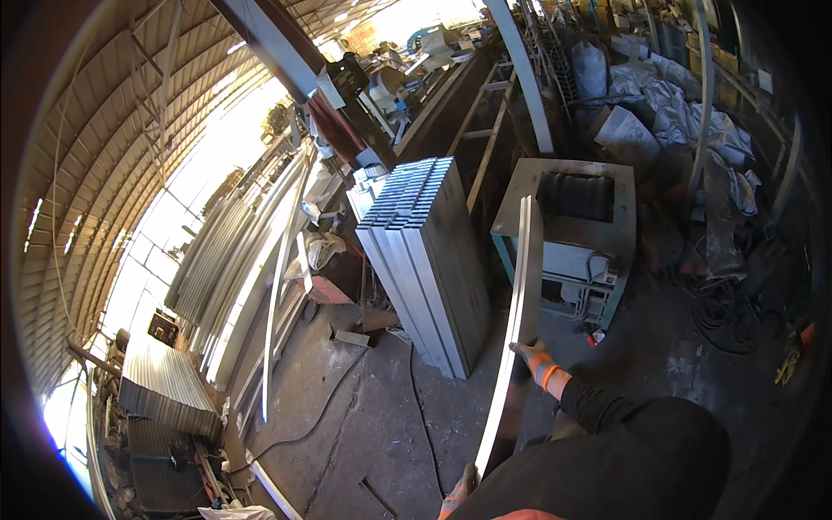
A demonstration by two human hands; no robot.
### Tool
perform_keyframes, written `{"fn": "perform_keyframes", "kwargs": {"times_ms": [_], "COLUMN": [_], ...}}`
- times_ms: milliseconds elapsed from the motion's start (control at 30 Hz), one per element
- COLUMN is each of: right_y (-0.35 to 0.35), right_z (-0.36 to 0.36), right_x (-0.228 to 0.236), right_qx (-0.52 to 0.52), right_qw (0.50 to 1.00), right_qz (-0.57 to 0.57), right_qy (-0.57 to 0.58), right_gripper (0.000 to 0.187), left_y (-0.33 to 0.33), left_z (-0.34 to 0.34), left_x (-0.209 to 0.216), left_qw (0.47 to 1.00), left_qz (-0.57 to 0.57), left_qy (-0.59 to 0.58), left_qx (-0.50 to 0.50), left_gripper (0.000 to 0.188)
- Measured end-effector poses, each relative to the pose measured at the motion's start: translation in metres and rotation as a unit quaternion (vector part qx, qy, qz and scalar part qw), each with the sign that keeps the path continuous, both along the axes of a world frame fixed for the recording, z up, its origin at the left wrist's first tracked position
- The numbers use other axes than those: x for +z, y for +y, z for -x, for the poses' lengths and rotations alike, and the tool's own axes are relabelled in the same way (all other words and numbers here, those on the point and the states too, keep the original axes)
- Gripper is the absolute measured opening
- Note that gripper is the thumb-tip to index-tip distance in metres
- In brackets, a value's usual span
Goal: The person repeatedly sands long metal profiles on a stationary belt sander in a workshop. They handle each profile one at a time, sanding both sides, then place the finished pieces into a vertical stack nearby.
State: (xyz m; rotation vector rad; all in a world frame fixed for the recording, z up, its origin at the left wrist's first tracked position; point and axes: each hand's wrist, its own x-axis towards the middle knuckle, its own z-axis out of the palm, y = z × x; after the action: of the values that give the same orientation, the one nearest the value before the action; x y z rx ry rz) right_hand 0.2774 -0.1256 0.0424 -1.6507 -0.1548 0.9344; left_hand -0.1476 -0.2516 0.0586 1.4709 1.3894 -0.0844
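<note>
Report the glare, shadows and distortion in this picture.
Head view: daylight burns out white at left and top; the metal bar glares along its lit face; the floor at right lies in shadow; fisheye bends the ribbed roof; corners go black.

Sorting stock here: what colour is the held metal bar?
The metal bar is silvery grey, clearest in the head view.

Held bar [516,329] smooth, shiny mtl; flr [373,446] matt, rough.
</note>
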Motion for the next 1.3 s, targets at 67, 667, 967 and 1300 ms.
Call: {"fn": "perform_keyframes", "kwargs": {"times_ms": [67,667,967,1300], "right_y": [0.010,0.042,0.041,0.024], "right_z": [-0.011,0.001,-0.029,-0.083], "right_x": [-0.007,-0.021,-0.015,-0.006], "right_qx": [-0.003,-0.029,-0.064,-0.047], "right_qw": [0.999,0.994,0.984,0.939], "right_qz": [-0.004,-0.100,-0.050,0.156], "right_qy": [-0.034,-0.036,-0.157,-0.303], "right_gripper": [0.098,0.091,0.095,0.152], "left_y": [-0.005,0.000,0.031,0.080], "left_z": [0.006,0.009,-0.008,-0.104], "left_x": [0.003,0.032,0.127,0.076], "left_qw": [1.000,0.999,0.989,0.982], "left_qz": [0.000,-0.032,0.026,-0.122], "left_qy": [0.004,0.028,-0.086,0.069], "left_qx": [0.003,-0.024,-0.117,-0.126], "left_gripper": [0.072,0.071,0.075,0.092]}}
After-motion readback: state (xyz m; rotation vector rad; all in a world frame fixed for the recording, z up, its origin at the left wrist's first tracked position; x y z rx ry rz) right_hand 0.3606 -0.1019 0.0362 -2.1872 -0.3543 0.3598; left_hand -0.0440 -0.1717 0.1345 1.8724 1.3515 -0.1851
